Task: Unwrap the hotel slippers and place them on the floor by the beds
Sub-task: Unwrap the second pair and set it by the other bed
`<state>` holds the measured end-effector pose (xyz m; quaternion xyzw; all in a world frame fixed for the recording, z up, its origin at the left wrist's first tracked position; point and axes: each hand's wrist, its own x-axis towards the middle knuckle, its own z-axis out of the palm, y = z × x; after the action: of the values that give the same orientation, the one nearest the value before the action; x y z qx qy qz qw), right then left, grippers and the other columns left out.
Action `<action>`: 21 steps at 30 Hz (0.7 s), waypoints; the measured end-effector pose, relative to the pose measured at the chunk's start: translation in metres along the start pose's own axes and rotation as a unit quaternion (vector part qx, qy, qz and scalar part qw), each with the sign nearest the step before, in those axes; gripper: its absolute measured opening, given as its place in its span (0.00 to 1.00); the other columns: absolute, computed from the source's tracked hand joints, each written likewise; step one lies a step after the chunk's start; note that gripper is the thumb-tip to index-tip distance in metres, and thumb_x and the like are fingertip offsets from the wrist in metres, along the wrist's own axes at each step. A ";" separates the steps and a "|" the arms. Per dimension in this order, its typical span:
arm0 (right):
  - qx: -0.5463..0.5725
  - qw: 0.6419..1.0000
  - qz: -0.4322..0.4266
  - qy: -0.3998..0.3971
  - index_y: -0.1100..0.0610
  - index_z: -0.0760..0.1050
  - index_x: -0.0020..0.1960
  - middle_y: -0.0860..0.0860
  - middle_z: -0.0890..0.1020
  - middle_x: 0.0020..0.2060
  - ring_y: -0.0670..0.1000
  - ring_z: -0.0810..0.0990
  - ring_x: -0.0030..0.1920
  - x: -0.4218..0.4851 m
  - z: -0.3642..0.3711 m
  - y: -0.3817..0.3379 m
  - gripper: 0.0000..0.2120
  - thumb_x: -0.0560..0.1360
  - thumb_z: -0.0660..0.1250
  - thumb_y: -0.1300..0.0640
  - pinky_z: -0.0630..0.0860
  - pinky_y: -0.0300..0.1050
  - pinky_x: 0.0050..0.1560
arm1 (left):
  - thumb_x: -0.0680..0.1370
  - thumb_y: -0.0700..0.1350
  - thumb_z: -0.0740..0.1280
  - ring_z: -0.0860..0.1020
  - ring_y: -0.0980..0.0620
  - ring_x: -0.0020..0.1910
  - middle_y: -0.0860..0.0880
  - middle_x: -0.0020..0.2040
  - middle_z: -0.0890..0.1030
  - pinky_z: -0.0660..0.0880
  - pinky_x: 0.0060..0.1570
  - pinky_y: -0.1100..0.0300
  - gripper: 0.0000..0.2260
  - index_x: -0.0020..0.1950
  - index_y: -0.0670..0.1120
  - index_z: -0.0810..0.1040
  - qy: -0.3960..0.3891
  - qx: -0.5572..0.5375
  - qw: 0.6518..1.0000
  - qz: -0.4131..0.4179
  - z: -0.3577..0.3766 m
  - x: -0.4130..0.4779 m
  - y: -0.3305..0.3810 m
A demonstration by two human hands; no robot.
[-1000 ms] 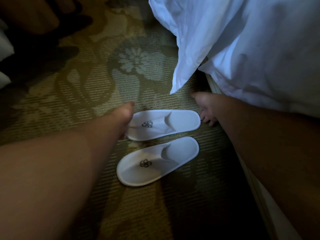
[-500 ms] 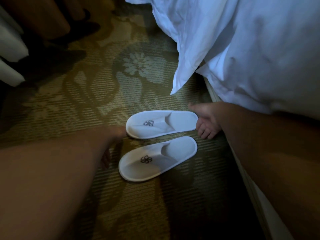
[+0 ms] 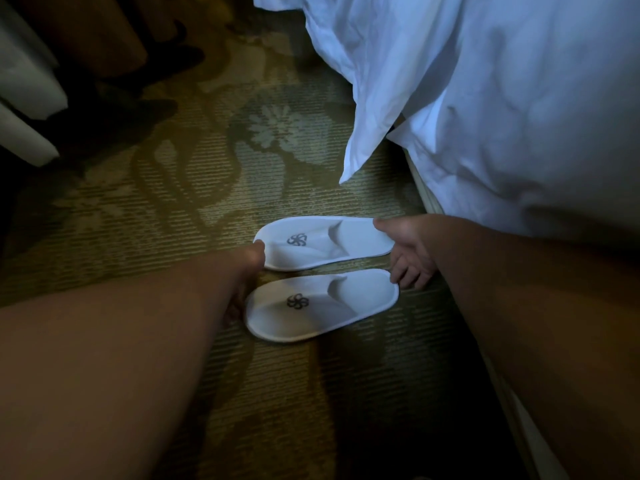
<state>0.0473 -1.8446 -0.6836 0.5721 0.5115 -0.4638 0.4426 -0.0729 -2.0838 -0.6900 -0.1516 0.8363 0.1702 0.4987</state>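
Two white hotel slippers with a dark flower logo lie flat and side by side on the patterned carpet, toes to the left. On the far slipper (image 3: 322, 242), my right hand (image 3: 408, 254) has its thumb on the heel rim and its fingers curled under that edge, just above the near slipper's (image 3: 322, 306) heel. My left hand (image 3: 247, 271) is at the toe ends, thumb against the far slipper's toe and fingers by the near slipper's toe. My forearm hides most of that hand. No wrapper is in view.
A bed with a white duvet (image 3: 502, 98) hangs over the right side, one corner drooping toward the carpet (image 3: 173, 202). The bed base edge (image 3: 420, 188) runs along the right. White bedding (image 3: 24, 98) and dark furniture sit at the far left.
Both hands have closed in on the slippers. My right thumb now sits on the far slipper's heel and my left hand has reached the toes. The near slipper lies straighter beside the far one.
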 end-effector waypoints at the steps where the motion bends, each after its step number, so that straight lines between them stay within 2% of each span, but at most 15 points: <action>1: 0.005 1.000 0.001 0.003 0.64 0.49 0.78 0.65 0.61 0.75 0.64 0.56 0.76 -0.001 -0.001 0.001 0.53 0.71 0.46 0.23 0.51 0.62 0.74 | 0.75 0.75 0.49 0.78 0.42 0.32 0.38 0.31 0.78 0.75 0.38 0.52 0.36 0.39 0.41 0.68 0.006 -0.018 1.000 0.008 0.001 0.000 0.004; 3: 0.017 1.000 0.005 0.014 0.63 0.47 0.78 0.65 0.59 0.75 0.65 0.55 0.76 -0.001 -0.002 0.005 0.52 0.71 0.47 0.24 0.52 0.63 0.72 | 0.77 0.73 0.50 0.75 0.45 0.34 0.40 0.35 0.74 0.70 0.39 0.55 0.33 0.40 0.42 0.67 0.001 -0.050 0.998 0.026 0.004 0.001 0.010; 6: 0.038 0.999 0.009 0.013 0.62 0.46 0.78 0.66 0.56 0.76 0.66 0.55 0.75 0.001 0.001 0.011 0.50 0.73 0.48 0.25 0.52 0.64 0.72 | 0.78 0.71 0.53 0.76 0.46 0.35 0.42 0.38 0.75 0.70 0.38 0.58 0.30 0.43 0.44 0.69 -0.016 -0.094 0.995 0.034 0.009 0.004 0.014; 8: 0.046 0.999 0.020 0.007 0.63 0.46 0.78 0.66 0.56 0.76 0.66 0.54 0.75 0.004 0.004 0.016 0.50 0.73 0.49 0.25 0.52 0.64 0.72 | 0.78 0.70 0.54 0.76 0.46 0.37 0.42 0.41 0.76 0.72 0.39 0.57 0.28 0.49 0.44 0.72 -0.013 -0.121 0.992 0.030 0.012 0.008 0.014; 11: 0.049 0.998 0.023 0.009 0.65 0.48 0.78 0.66 0.57 0.75 0.66 0.57 0.75 0.007 0.008 0.018 0.50 0.73 0.50 0.26 0.54 0.63 0.72 | 0.77 0.71 0.54 0.79 0.41 0.54 0.39 0.57 0.79 0.73 0.48 0.51 0.33 0.66 0.45 0.71 -0.022 -0.133 0.991 0.011 0.015 0.007 0.013; 13: 0.050 0.998 0.019 0.020 0.65 0.49 0.78 0.66 0.59 0.75 0.66 0.59 0.74 0.009 0.006 0.016 0.50 0.73 0.50 0.26 0.56 0.63 0.71 | 0.76 0.72 0.55 0.78 0.40 0.58 0.40 0.61 0.78 0.72 0.49 0.50 0.35 0.70 0.46 0.70 -0.032 -0.149 0.988 -0.005 0.016 0.011 0.014; 15: 0.044 0.998 0.020 0.028 0.65 0.50 0.77 0.67 0.61 0.74 0.66 0.61 0.73 0.011 0.002 0.014 0.51 0.72 0.49 0.25 0.58 0.63 0.70 | 0.75 0.73 0.55 0.79 0.40 0.57 0.39 0.60 0.78 0.74 0.49 0.49 0.37 0.71 0.47 0.70 -0.036 -0.143 0.989 -0.004 0.017 0.012 0.016; 16: 0.041 0.998 0.020 0.031 0.65 0.51 0.77 0.67 0.61 0.74 0.67 0.62 0.73 0.011 0.001 0.014 0.51 0.72 0.48 0.25 0.58 0.64 0.69 | 0.74 0.74 0.54 0.80 0.40 0.52 0.39 0.56 0.79 0.76 0.47 0.50 0.37 0.70 0.47 0.70 -0.026 -0.129 0.991 -0.001 0.018 0.016 0.018; 18: 0.042 0.998 0.013 0.046 0.63 0.50 0.78 0.66 0.62 0.74 0.67 0.63 0.72 0.009 0.000 0.013 0.50 0.73 0.48 0.25 0.61 0.65 0.67 | 0.73 0.75 0.54 0.79 0.41 0.42 0.39 0.47 0.79 0.75 0.35 0.52 0.37 0.64 0.45 0.70 -0.025 -0.108 0.994 0.008 0.018 0.017 0.019; 21: 0.045 0.995 -0.013 0.086 0.58 0.49 0.79 0.63 0.61 0.75 0.67 0.66 0.70 0.005 0.001 0.011 0.45 0.75 0.48 0.27 0.66 0.65 0.59 | 0.73 0.75 0.53 0.79 0.38 0.42 0.37 0.43 0.77 0.75 0.35 0.49 0.34 0.58 0.45 0.66 -0.028 -0.082 0.996 0.012 0.020 0.014 0.020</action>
<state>0.0581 -1.8460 -0.6885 0.6223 0.5337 -0.4412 0.3650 -0.0718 -2.0587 -0.7084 -0.1774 0.8066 0.2486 0.5060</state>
